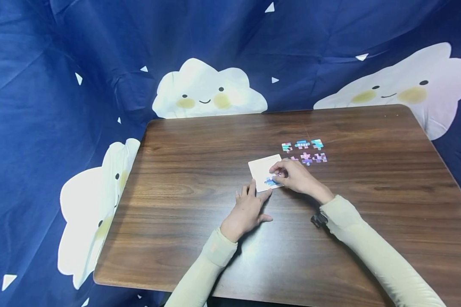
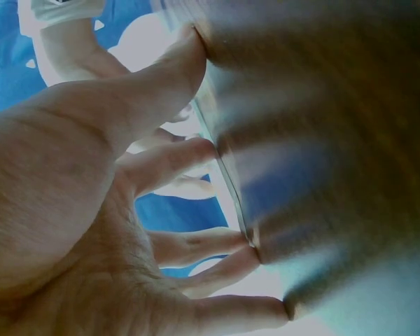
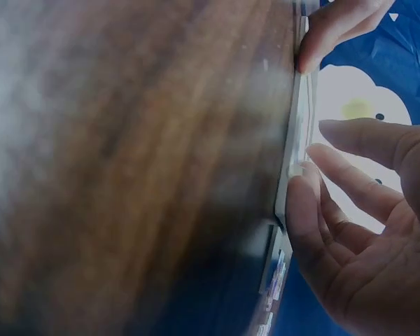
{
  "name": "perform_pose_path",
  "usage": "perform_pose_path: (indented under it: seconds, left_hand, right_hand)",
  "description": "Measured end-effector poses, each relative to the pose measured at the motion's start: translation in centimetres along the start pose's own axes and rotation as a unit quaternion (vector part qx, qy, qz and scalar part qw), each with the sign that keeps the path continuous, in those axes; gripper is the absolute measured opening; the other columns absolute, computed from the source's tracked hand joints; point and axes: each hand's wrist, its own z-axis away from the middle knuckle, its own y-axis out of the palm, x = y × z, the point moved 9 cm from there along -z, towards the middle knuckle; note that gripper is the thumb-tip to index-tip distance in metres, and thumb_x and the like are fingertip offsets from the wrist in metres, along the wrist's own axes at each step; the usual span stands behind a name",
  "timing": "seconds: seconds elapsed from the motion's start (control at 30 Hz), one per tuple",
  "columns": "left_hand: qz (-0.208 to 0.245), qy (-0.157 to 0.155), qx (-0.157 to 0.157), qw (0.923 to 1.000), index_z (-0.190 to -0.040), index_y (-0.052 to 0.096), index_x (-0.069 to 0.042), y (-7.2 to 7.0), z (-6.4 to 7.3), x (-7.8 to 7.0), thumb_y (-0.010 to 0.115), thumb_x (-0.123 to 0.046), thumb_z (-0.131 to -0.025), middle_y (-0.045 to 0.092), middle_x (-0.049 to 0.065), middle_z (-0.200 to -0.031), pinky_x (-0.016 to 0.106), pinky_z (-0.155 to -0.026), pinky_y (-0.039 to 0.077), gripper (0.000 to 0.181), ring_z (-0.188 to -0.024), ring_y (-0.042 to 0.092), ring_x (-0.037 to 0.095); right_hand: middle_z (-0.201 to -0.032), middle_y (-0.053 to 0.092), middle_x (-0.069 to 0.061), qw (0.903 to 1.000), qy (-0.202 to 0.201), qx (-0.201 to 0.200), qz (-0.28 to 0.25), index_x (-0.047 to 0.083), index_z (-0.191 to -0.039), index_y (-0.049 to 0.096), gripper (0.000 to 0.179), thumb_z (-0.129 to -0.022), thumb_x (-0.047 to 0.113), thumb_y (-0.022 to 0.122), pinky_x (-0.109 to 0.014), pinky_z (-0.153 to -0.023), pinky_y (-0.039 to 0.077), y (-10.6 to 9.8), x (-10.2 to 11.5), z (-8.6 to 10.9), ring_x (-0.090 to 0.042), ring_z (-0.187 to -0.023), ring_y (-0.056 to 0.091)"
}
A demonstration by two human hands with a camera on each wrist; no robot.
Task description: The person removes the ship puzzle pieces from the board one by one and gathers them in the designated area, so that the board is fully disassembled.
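A white square puzzle board [image 1: 262,167] lies slightly turned on the table, with a blue jigsaw piece [image 1: 269,181] near its lower edge. My left hand [image 1: 247,212] has its fingers spread, the fingertips at the board's near left corner and edge. Over the board's right part is my right hand [image 1: 296,175], its bent fingers low at the puzzle pieces and partly hiding them. In the right wrist view a gap shows between the right thumb and fingers [image 3: 302,203], and no piece is visible between them.
Several loose jigsaw pieces [image 1: 302,144] lie in two rows beyond the right hand, one partly covered by it. All of this is on a brown wooden table [image 1: 184,170]. A blue curtain [image 1: 111,38] with cloud prints hangs behind and to the left.
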Motion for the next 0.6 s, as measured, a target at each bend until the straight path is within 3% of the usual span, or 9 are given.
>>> perform_pose_path:
  seconds: [0.27,0.6]
  left_hand:
    - [0.006,-0.003,0.007,1.0000,-0.155,0.051,-0.024,0.08,0.04,-0.06,0.079,-0.051,-0.085,0.032,0.033,-0.164,0.070,-0.109,0.045,0.080,-0.142,0.043,0.046]
    - [0.024,0.001,0.005,0.9997,-0.155,0.052,-0.022,0.22,0.11,-0.12,0.080,-0.049,-0.085,0.030,0.035,-0.164,0.073,-0.108,0.043,0.080,-0.143,0.042,0.048]
  right_hand:
    - [-0.114,0.069,-0.011,0.9991,-0.005,0.020,0.037,0.010,-0.121,0.076,0.031,-0.093,0.021,0.078,-0.047,-0.091,0.051,0.60,0.23,0.48,-0.026,-0.101,0.063]
    - [-0.114,0.068,-0.009,0.9989,-0.022,0.026,0.031,0.012,-0.117,0.078,0.027,-0.091,0.020,0.079,-0.045,-0.090,0.051,0.84,0.72,0.70,-0.025,-0.100,0.062]
